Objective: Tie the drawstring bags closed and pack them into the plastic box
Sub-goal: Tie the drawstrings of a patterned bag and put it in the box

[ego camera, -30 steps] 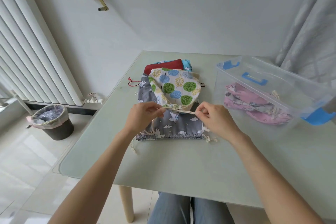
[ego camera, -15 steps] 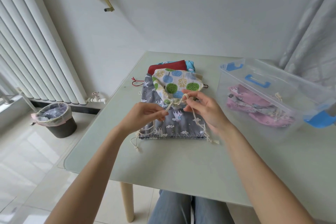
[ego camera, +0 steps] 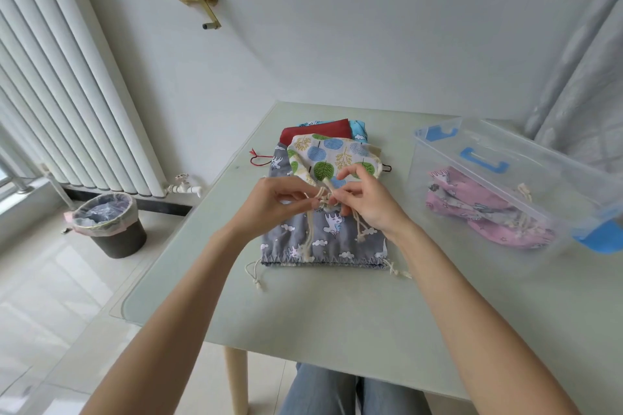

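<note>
Both hands, L [ego camera: 273, 202] & R [ego camera: 367, 202], now pinch cords [ego camera: 323, 195] crossed at tree-print bag [ego camera: 332, 158] mouth, no longer pulled apart: knot underway.

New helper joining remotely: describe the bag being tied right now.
On the table, left of the plastic box, lies a pile of bags. It is the top one, white with tree print; both hands pinch its cord.

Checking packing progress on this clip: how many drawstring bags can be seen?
5 at least: tree-print bag being tied atop the pile, grey bag beneath it, red bag and blue bag behind, pink bag inside the plastic box. More may be hidden.
</note>
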A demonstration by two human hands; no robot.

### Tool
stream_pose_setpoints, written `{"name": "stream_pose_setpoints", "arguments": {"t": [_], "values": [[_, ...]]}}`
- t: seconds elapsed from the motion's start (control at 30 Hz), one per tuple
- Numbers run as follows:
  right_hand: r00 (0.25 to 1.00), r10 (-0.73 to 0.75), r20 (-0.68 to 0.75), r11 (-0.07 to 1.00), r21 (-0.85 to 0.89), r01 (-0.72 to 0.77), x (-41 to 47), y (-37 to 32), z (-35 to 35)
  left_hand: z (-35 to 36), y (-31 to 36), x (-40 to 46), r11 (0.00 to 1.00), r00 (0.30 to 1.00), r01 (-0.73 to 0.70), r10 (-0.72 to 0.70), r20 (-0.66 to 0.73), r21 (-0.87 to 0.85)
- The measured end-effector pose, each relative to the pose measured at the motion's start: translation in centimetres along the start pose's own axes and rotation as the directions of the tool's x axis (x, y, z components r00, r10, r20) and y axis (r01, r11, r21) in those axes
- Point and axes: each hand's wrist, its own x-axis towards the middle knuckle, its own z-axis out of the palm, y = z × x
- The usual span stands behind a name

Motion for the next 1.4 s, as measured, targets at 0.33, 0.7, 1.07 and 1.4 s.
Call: {"name": "stream_pose_setpoints", "arguments": {"t": [0.33,0.7,1.07,1.4], "values": [[0.992,0.037,-0.120,0.994,0.105,-0.024,0.1,0.5,-0.3,0.4,0.4,3.3,0.882,0.960,-0.176,0.055,0.276,0.437],[0.993,0.020,-0.115,0.982,0.189,0.002,-0.5,-0.1,-0.4,1.2,2.1,3.5,0.675,0.971,-0.228,0.107,0.212,0.701],[0.993,0.066,-0.094,0.959,0.282,-0.037,-0.4,0.2,-0.8,1.8,0.2,4.2,0.707,0.961,-0.245,0.266,0.071,0.663],[0.992,0.120,-0.042,0.931,0.353,-0.098,0.0,0.6,-1.0,3.2,-1.2,3.0,0.998,0.996,0.014,-0.008,-0.092,0.066]]}}
